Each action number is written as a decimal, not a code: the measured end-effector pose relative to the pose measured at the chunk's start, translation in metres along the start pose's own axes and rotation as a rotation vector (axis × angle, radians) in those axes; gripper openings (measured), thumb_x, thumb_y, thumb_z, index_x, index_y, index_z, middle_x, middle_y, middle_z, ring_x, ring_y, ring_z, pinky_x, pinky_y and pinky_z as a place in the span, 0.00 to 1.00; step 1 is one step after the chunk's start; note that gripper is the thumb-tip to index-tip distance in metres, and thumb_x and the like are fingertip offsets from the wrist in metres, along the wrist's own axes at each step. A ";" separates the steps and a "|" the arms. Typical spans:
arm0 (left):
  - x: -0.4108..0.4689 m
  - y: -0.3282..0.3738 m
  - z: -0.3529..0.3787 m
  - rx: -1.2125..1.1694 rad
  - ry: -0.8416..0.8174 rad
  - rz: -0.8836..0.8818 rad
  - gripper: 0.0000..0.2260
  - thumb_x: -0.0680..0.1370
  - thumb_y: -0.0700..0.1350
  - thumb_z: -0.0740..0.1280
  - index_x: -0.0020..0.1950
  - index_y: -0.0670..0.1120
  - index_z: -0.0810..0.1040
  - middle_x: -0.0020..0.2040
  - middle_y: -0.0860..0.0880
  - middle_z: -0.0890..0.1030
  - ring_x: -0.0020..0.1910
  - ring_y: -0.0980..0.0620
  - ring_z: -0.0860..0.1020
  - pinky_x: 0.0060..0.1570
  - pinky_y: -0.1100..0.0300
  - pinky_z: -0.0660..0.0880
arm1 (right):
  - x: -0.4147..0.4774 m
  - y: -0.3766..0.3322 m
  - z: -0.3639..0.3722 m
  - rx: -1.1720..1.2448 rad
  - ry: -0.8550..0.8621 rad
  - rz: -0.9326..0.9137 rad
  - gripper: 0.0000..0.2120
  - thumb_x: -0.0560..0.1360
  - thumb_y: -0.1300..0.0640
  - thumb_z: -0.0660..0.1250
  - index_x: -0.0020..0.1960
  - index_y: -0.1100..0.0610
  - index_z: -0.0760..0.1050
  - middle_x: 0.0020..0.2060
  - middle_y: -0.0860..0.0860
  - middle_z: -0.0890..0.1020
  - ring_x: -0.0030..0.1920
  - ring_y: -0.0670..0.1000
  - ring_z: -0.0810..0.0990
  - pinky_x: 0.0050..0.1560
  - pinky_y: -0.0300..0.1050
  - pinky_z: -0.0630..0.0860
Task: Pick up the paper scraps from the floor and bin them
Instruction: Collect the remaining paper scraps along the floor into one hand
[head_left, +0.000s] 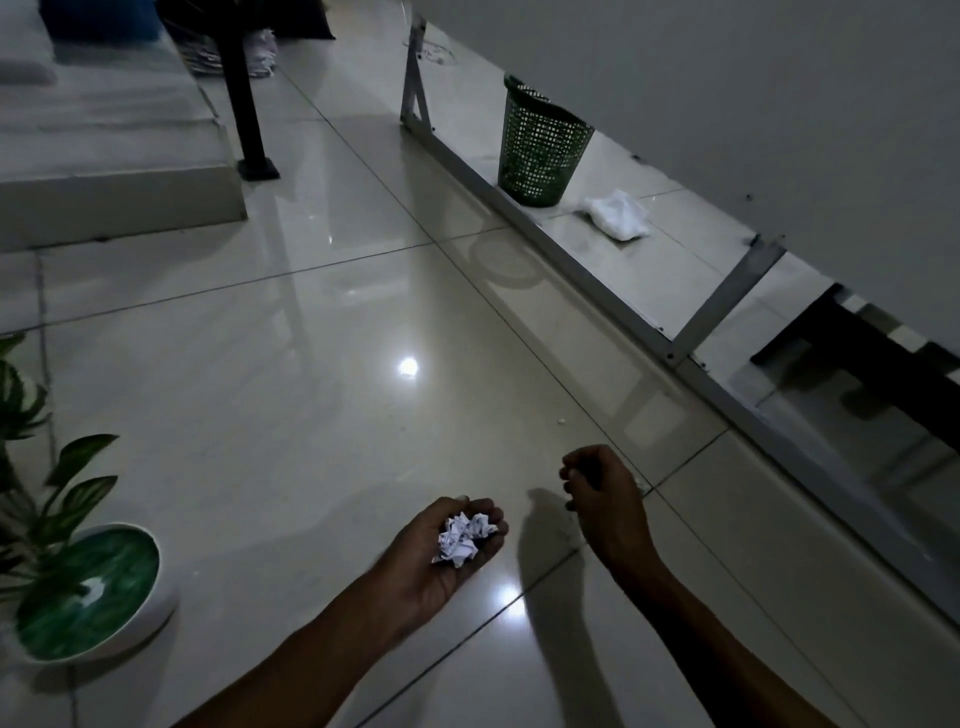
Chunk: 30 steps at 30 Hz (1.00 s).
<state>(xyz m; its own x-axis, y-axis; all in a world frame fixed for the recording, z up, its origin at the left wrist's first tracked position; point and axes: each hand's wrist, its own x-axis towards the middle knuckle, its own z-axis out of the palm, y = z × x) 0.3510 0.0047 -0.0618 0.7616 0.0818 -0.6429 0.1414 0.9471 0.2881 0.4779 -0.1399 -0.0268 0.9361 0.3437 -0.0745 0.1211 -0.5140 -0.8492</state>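
Note:
My left hand (447, 551) is palm up near the bottom centre, cupped around crumpled white paper scraps (464, 536). My right hand (602, 493) hovers just to its right, fingers curled inward; I cannot tell whether it holds anything. A green mesh waste bin (540, 145) stands upright by the wall, far ahead on the right. A tiny white speck (560, 421) lies on the glossy tiled floor ahead of my right hand.
A white crumpled bag or cloth (618, 214) lies right of the bin. A metal frame rail (597, 280) runs diagonally along the wall. A potted plant (78, 587) sits at left. A black post (247, 104) and a raised platform (104, 156) stand at the far left.

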 end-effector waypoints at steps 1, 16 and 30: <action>0.001 -0.002 0.000 -0.004 0.000 -0.009 0.15 0.77 0.40 0.63 0.37 0.33 0.84 0.41 0.37 0.86 0.39 0.41 0.85 0.41 0.48 0.83 | 0.006 0.013 -0.003 -0.119 0.035 -0.012 0.08 0.79 0.63 0.62 0.54 0.53 0.74 0.50 0.52 0.81 0.46 0.48 0.79 0.43 0.36 0.74; 0.025 -0.016 -0.003 -0.017 -0.006 -0.020 0.12 0.70 0.40 0.66 0.38 0.33 0.85 0.43 0.36 0.86 0.40 0.40 0.86 0.37 0.49 0.84 | 0.084 0.029 -0.014 -0.395 -0.081 -0.165 0.20 0.77 0.72 0.56 0.67 0.62 0.72 0.64 0.60 0.77 0.64 0.57 0.76 0.65 0.49 0.73; 0.020 -0.008 -0.007 0.019 -0.005 -0.021 0.18 0.79 0.41 0.60 0.39 0.32 0.84 0.43 0.35 0.85 0.40 0.40 0.85 0.37 0.49 0.84 | 0.116 0.026 -0.006 -0.565 -0.164 -0.174 0.08 0.76 0.65 0.63 0.52 0.63 0.79 0.51 0.58 0.82 0.52 0.56 0.80 0.51 0.42 0.74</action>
<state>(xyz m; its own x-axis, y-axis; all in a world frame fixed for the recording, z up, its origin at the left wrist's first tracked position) 0.3602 0.0011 -0.0819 0.7616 0.0600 -0.6453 0.1697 0.9425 0.2879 0.5920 -0.1185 -0.0547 0.8293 0.5535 -0.0769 0.4662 -0.7612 -0.4508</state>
